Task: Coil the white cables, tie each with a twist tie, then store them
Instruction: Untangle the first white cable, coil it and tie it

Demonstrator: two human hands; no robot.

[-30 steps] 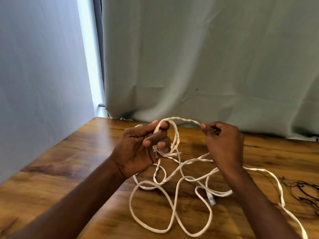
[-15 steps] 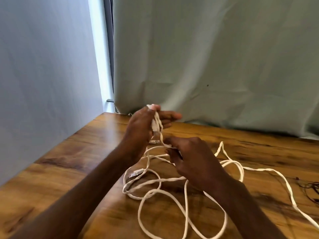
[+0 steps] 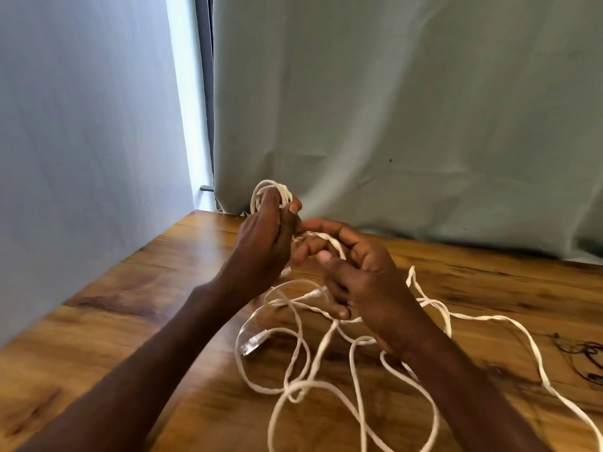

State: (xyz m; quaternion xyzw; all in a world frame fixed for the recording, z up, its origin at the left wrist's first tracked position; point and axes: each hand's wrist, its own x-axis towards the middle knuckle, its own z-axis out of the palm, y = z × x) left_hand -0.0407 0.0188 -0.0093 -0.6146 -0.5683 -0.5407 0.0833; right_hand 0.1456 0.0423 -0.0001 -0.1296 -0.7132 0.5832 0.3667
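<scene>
A long white cable (image 3: 295, 340) lies in loose tangled loops on the wooden table (image 3: 130, 321), with a clear plug (image 3: 254, 343) at the left of the tangle. My left hand (image 3: 264, 243) is raised above the table and grips a small coil of the cable (image 3: 272, 190), whose loops stick up over its fingers. My right hand (image 3: 362, 282) is just to its right, fingers curled round the strand that runs across to the coil. More cable trails off toward the lower right.
A pale green curtain (image 3: 408, 125) hangs behind the table's far edge and a grey wall (image 3: 81, 141) stands at the left. Thin dark wires (image 3: 584, 357) lie at the table's right edge.
My left hand rose with more loops on it. My right hand moved up from the tangle and brought another strand over to the coil. The view shifted slightly right.
</scene>
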